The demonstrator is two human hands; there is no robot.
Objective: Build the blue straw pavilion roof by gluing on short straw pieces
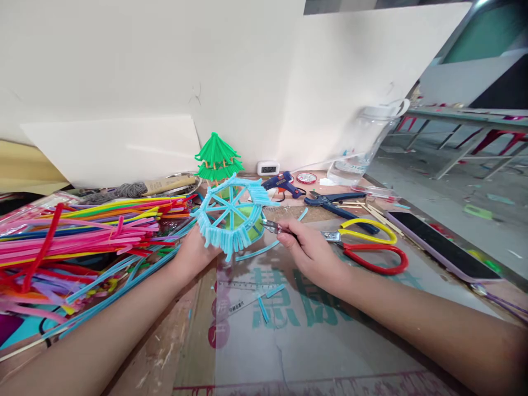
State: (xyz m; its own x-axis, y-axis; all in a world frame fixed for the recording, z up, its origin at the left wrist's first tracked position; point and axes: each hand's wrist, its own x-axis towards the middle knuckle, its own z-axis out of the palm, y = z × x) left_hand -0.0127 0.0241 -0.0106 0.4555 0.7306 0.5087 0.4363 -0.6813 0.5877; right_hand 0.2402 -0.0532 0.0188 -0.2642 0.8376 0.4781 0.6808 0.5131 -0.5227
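Note:
A light-blue pipe-cleaner wheel [231, 208] with crossing spokes and a fringe of short pieces is held up in front of me. My left hand [198, 248] grips it from behind and below, with its fingers mostly hidden. From the right, my right hand [311, 250] is closed around small metal-jawed pliers [271, 225], whose tips reach the wheel's right edge. Most of their handles are covered by the hand. Part of a green round piece [244, 215] shows behind the wheel. A loose light-blue pipe cleaner [259, 252] lies below the tips.
Bundled colourful pipe cleaners [82, 231] fill the left side. Behind the wheel stands a green tree [217, 154]. A glue gun [284, 184], blue-handled pliers [336, 204], scissors [373, 258], a phone [441, 242] and a bottle [361, 143] lie or stand at right. A ruler [247, 285] lies nearer.

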